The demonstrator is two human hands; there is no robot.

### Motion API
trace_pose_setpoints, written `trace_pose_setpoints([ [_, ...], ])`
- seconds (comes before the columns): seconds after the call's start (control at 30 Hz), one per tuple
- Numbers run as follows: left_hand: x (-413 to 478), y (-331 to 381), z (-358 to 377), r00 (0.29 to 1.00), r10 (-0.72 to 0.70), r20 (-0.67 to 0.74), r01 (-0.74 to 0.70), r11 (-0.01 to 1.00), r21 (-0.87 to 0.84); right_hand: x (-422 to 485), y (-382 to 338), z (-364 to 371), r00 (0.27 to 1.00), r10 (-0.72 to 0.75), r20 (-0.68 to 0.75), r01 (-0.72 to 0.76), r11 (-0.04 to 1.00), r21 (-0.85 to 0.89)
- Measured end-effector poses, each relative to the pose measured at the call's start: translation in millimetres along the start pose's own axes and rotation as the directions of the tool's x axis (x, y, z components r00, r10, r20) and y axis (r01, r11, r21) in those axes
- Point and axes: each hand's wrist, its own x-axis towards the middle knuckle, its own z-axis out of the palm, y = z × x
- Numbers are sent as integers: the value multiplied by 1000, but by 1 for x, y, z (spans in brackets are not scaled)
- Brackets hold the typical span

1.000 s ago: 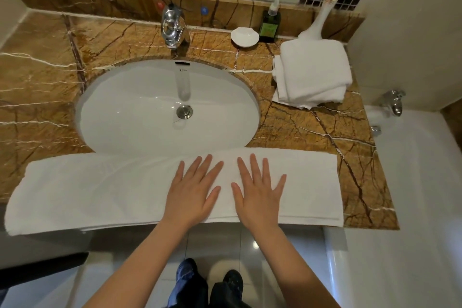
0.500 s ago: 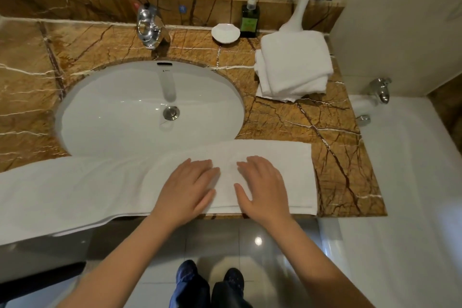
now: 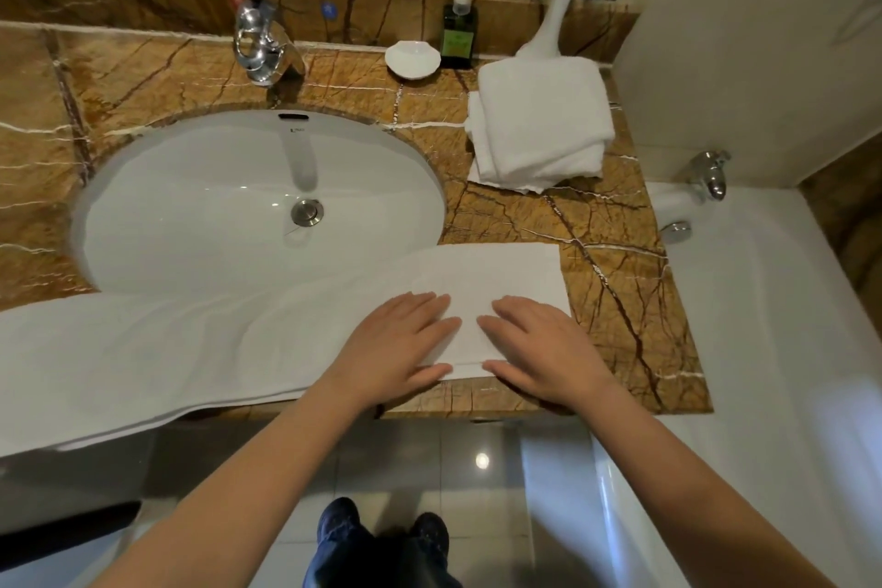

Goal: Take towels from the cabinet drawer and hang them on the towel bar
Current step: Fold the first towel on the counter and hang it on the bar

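Note:
A long white towel [image 3: 200, 349] lies folded along the front of the brown marble counter [image 3: 620, 301]. Its left part sags off the counter's front edge. My left hand [image 3: 401, 344] and my right hand [image 3: 539, 344] rest side by side on the towel's right part, palms down, with the fingertips turned toward each other. Both thumbs lie at the towel's near edge. A stack of folded white towels [image 3: 539, 124] sits at the back right of the counter. No drawer or towel bar is in view.
The white sink [image 3: 200, 224] with its chrome tap [image 3: 257, 45] fills the counter's middle. Behind the stack stand a soap dish [image 3: 413, 57], a pump bottle [image 3: 459, 33] and a white vase [image 3: 549, 29]. A bathtub [image 3: 763, 349] with chrome fittings adjoins on the right.
My hands went from flat with spread fingers pointing away to fingers drawn together and turned inward. The towel has shifted left, its left end now hanging off the counter.

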Motion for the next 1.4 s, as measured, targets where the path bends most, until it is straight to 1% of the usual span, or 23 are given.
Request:
trace_pose_setpoints([
  [0.1,4,11,-6,986,112,-126,-108,993,38,-5,6,3,991,-112,-70,111,994,-15],
  [0.17,7,19,-6,974,154,-165,-146,987,61,-10,12,5,984,-127,-126,124,992,-32],
  [0.23,10,24,-3,975,127,-183,-114,990,78,-16,16,6,978,-98,-182,93,995,-36],
  [0.33,12,31,3,975,38,-217,-26,998,59,-21,18,7,973,-37,-230,35,999,-14],
  [0.43,14,34,7,973,-20,-230,28,999,32,-18,18,4,960,-52,-275,47,999,-27],
  [0.5,15,36,9,971,-51,-235,55,998,10,-17,20,-1,940,-78,-333,67,997,-43],
  [0.6,15,38,8,960,-66,-270,66,998,-10,-24,25,-4,906,-70,-417,55,997,-47],
  [0.63,15,40,8,956,-60,-286,60,998,-6,-28,26,-3,909,-72,-410,53,997,-58],
  [0.7,15,43,7,950,-42,-309,50,999,16,-37,28,2,935,-70,-346,54,997,-56],
  [0.83,13,45,4,950,-14,-313,29,999,43,-47,28,8,966,56,-250,-40,997,70],
  [0.9,10,41,3,952,-12,-307,22,999,29,-47,27,5,971,77,-227,-57,994,95],
  [1.07,6,34,5,964,-82,-254,79,997,-22,-49,24,-5,951,99,-292,-70,991,111],
  [1.17,6,33,5,966,-73,-247,70,997,-21,-52,20,-1,979,97,-180,-82,993,87],
  [1.23,6,33,5,966,-79,-245,75,997,-23,-55,19,3,979,150,-137,-136,985,106],
  [1.4,2,36,0,946,-159,-281,134,985,-108,-62,4,12,938,300,-172,-271,947,173],
])
